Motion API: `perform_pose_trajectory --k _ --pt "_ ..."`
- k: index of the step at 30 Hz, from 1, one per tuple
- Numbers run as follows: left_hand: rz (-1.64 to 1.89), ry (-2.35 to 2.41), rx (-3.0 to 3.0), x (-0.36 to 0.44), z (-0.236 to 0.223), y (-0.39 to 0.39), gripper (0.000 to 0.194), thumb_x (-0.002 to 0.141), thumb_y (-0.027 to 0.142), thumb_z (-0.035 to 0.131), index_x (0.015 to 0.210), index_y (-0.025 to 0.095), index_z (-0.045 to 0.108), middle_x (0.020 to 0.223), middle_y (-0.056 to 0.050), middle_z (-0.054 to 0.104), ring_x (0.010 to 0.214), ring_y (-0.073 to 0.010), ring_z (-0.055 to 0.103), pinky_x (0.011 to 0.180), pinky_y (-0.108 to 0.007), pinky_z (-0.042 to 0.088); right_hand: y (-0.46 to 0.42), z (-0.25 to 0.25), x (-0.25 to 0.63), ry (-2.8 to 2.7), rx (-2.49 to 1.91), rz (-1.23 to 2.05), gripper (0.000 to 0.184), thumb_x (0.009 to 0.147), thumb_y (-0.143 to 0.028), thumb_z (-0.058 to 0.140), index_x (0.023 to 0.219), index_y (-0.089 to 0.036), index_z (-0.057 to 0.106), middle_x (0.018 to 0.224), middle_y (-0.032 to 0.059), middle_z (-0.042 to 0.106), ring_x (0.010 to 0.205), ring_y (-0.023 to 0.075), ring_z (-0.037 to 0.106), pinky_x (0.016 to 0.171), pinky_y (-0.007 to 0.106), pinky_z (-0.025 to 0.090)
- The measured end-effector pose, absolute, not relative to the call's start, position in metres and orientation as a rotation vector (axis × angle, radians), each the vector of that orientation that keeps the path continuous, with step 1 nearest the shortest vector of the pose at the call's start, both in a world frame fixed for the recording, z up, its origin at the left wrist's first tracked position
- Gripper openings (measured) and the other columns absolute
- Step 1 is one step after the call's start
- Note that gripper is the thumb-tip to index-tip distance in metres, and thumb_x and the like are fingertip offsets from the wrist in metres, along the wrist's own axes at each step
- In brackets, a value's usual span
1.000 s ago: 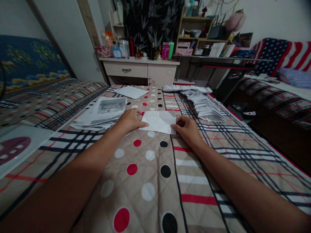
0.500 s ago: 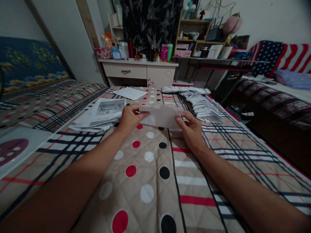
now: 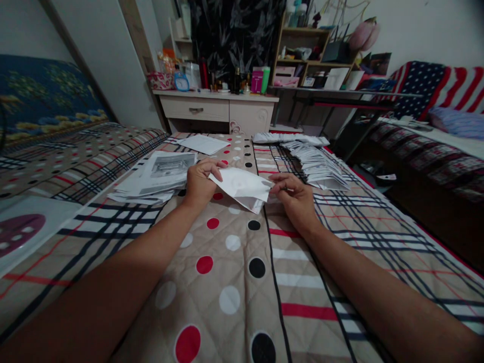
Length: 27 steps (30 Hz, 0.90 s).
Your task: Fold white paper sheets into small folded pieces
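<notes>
A folded sheet of white paper [image 3: 242,186] is held above the bedspread between both hands, its layers slightly parted at the lower right. My left hand [image 3: 203,182] pinches its left end, thumb over the top. My right hand [image 3: 293,195] has its fingertips closed at the paper's right end. Left of my left hand lies a stack of printed sheets [image 3: 155,174], the top one with a grey picture. Beyond my right hand, a row of folded papers [image 3: 317,166] overlaps in a fan.
The patterned bedspread [image 3: 227,272] lies under everything. Farther back are a white paper [image 3: 204,144] and a long white bundle [image 3: 289,138]. At left sits a whitish item with a purple patch [image 3: 20,234]. A white dresser [image 3: 215,108] stands beyond the bed.
The paper has turned from an upright, level strip to a tilted one, its right end lower and its white face showing. My right fingers have shifted their hold at its right end.
</notes>
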State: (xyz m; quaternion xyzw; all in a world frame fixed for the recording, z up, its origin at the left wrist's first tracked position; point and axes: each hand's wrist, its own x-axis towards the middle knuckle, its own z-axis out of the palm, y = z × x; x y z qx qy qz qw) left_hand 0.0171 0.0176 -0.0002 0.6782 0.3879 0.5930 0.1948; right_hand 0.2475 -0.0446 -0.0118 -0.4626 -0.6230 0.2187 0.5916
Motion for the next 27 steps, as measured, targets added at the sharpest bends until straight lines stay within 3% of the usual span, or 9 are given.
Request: perform_pose_trajectory --k 2,5,8,12,14,17,21,23,27 --pt "1.717 1.071 1.876 0.017 -0.001 0.018 0.021 0.062 0.002 0.059 0.050 0.017 0.053 0.089 -0.003 0.071 0.092 -0.0180 0.065 0.088 -0.031 0.049 -0.045 -0.011 0.247 -1.323 -1.107 0.637 0.008 0.078 -0.024 0.057 0.078 -0.021 0.065 0.106 0.0051 0.067 0.103 0.0222 0.062 0.081 0.035 0.053" --pt "1.776 1.044 1.858 0.020 0.000 0.016 0.021 0.065 0.004 0.059 0.051 0.018 0.053 0.096 -0.003 0.070 0.097 -0.0183 0.065 0.090 -0.032 0.049 -0.045 -0.012 0.246 -1.187 -1.154 0.800 0.031 0.085 -0.051 0.054 0.095 -0.022 0.061 0.109 0.0065 0.066 0.099 0.0226 0.064 0.062 0.029 0.055" --pt "1.825 0.996 1.836 0.025 0.002 0.011 0.021 0.067 0.006 0.061 0.052 0.018 0.055 0.100 -0.003 0.069 0.099 -0.0187 0.064 0.092 -0.033 0.049 -0.044 -0.012 0.244 -1.172 -1.170 0.838 0.044 0.083 -0.062 0.053 0.103 -0.024 0.057 0.110 0.0063 0.066 0.097 0.0214 0.065 0.060 0.027 0.056" --pt "1.778 1.036 1.780 0.033 0.005 0.008 0.017 0.068 0.011 0.064 0.054 0.018 0.057 0.102 -0.004 0.068 0.103 -0.0197 0.064 0.095 -0.033 0.049 -0.043 -0.012 0.242 -1.145 -1.169 0.859 0.056 0.070 -0.047 0.074 0.115 -0.023 0.052 0.090 0.0029 0.069 0.074 0.0182 0.066 0.053 0.026 0.051" --pt "1.751 1.039 1.628 0.037 0.004 0.009 0.006 0.068 0.012 0.065 0.070 0.018 0.063 0.106 -0.004 0.069 0.104 -0.0200 0.064 0.092 -0.033 0.051 -0.044 -0.010 0.242 -1.124 -1.181 0.840 0.062 0.064 -0.036 0.078 0.118 -0.023 0.050 0.078 0.0001 0.068 0.063 0.0169 0.063 0.050 0.026 0.049" --pt "1.555 0.982 1.238 0.039 0.003 0.011 0.032 0.073 0.018 0.064 0.104 0.019 0.062 0.112 -0.007 0.070 0.097 -0.0195 0.067 0.083 -0.033 0.055 -0.045 -0.008 0.244 -1.063 -1.195 0.753 0.055 0.064 -0.030 0.076 0.112 -0.023 0.049 0.071 -0.0031 0.064 0.058 0.0156 0.061 0.051 0.027 0.050" --pt "1.128 0.851 1.002 0.042 0.000 0.007 0.039 0.086 0.045 0.055 0.109 0.013 0.060 0.106 -0.015 0.072 0.089 -0.0226 0.071 0.077 -0.037 0.058 -0.045 -0.008 0.245 -0.992 -1.194 0.718 0.048 0.064 -0.031 0.075 0.103 -0.023 0.049 0.073 -0.0036 0.063 0.060 0.0157 0.063 0.055 0.029 0.054" --pt "0.999 0.832 1.106 0.045 -0.003 0.003 0.048 0.081 0.053 0.063 0.108 0.013 0.062 0.106 -0.016 0.072 0.088 -0.0250 0.071 0.076 -0.038 0.059 -0.045 -0.008 0.243 -0.993 -1.186 0.730 0.048 0.063 -0.031 0.077 0.102 -0.023 0.049 0.077 -0.0018 0.066 0.063 0.0167 0.064 0.057 0.030 0.056" --pt "0.912 0.888 1.455 0.053 -0.008 -0.003 0.051 0.062 0.032 0.083 0.106 0.014 0.064 0.114 -0.013 0.072 0.101 -0.0285 0.068 0.087 -0.039 0.056 -0.047 -0.008 0.238 -1.106 -1.181 0.785 0.049 0.061 -0.029 0.080 0.102 -0.023 0.053 0.082 0.0000 0.070 0.061 0.0159 0.064 0.054 0.028 0.055"
